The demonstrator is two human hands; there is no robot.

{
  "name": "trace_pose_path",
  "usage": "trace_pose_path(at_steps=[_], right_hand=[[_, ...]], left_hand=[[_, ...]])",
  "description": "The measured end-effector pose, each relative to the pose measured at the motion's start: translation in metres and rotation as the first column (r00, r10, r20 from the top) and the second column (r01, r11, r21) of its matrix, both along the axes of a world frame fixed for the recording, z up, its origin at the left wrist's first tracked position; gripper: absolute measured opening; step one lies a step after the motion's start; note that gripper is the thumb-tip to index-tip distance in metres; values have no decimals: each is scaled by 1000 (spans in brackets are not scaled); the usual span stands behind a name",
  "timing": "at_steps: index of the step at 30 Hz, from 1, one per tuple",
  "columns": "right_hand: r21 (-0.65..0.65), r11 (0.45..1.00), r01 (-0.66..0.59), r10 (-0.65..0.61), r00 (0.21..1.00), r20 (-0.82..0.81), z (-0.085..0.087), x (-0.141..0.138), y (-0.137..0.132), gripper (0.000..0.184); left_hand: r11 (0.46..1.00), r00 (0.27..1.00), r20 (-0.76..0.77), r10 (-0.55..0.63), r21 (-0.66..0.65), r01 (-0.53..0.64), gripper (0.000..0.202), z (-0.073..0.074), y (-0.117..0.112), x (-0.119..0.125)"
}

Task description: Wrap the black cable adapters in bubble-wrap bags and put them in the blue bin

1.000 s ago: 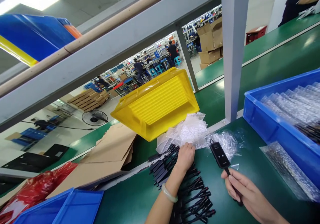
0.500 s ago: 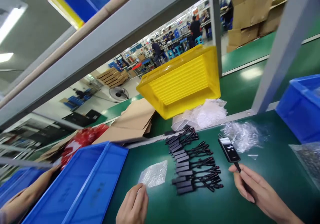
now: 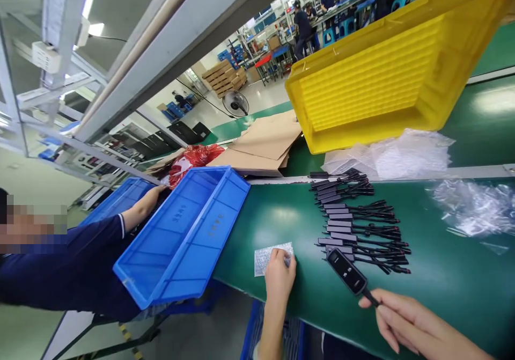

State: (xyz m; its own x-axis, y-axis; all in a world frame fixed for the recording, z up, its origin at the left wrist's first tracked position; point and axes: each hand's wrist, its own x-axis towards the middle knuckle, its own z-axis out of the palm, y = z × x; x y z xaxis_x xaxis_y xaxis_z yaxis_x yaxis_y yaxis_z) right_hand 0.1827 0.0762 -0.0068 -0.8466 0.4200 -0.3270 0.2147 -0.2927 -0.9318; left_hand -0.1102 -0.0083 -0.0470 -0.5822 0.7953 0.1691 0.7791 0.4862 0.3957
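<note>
My right hand (image 3: 406, 322) pinches the cable of a black controller (image 3: 346, 272) with buttons, holding it just above the green bench (image 3: 273, 215). My left hand (image 3: 278, 275) presses its curled fingers onto a small bubble-wrap bag (image 3: 265, 257) lying near the bench's front edge. Right of that bag lies a row of several black controllers with cables (image 3: 358, 223).
A tilted blue bin (image 3: 189, 231) overhangs the bench's left end. A person in dark blue (image 3: 68, 269) sits left, one hand on another blue bin (image 3: 116, 199). A yellow bin (image 3: 390, 70), flattened cardboard (image 3: 261, 142) and loose bubble wrap (image 3: 402, 153) lie behind; clear plastic (image 3: 475, 207) lies right.
The view swung left. My left hand left the bubble-wrap pile at the back, carried one small bag toward me and set it at the bench's front edge. My right hand kept the controller.
</note>
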Motion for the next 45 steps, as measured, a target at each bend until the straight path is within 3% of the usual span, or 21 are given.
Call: trace_pose_path(at_steps=[5,10,13,15,18,20,22,25,28,31,33,36,39,42,45], right_hand=[[278,958,-69,60,997,41,5,-17,-4,47],[448,885,-126,105,992,70,6,-33,-9,31],[550,820,-159,104,986,129,-1,-35,-13,26],[600,783,-164,86,984,155,-7,-32,-15,25],[611,777,-149,62,985,160,-15,-27,-18,26],[585,806,-91,15,991,134,-20,-24,-20,25],[552,834,-13,-58,992,112,-23,-23,-22,37],[503,862,60,-120,989,88,-25,-23,-19,56],[481,869,113,-138,990,17,-23,-15,-12,55],[534,830,160,-164,986,-40,-21,3,-4,49],[595,794,123,-133,991,-28,-22,19,-1,48],[691,723,12,-63,997,49,-27,37,1,47],[743,663,-91,20,994,104,-32,43,0,46],[734,666,-132,63,991,120,-32,46,-1,46],[721,690,-62,-23,994,108,-28,55,-1,45]], left_hand=[[1000,988,156,10,-6,-9,15,4,3,3],[994,933,344,-104,65,87,13,31,-10,32],[982,870,470,-150,174,76,15,46,-14,52],[971,869,464,-172,230,70,15,54,-15,61],[945,902,352,-249,293,146,15,62,-14,69],[916,912,254,-323,327,233,14,66,-12,75],[879,900,182,-397,358,315,14,68,-11,85],[818,833,209,-513,414,400,18,65,-9,113],[790,775,289,-563,465,400,22,59,-8,143],[770,750,306,-587,499,398,19,61,-5,150],[744,731,256,-633,463,481,25,69,-2,138],[694,674,179,-717,273,666,44,78,4,112],[593,560,228,-797,119,796,26,73,10,100],[534,507,241,-827,58,843,13,58,11,104],[556,532,222,-817,57,829,15,50,10,112]])
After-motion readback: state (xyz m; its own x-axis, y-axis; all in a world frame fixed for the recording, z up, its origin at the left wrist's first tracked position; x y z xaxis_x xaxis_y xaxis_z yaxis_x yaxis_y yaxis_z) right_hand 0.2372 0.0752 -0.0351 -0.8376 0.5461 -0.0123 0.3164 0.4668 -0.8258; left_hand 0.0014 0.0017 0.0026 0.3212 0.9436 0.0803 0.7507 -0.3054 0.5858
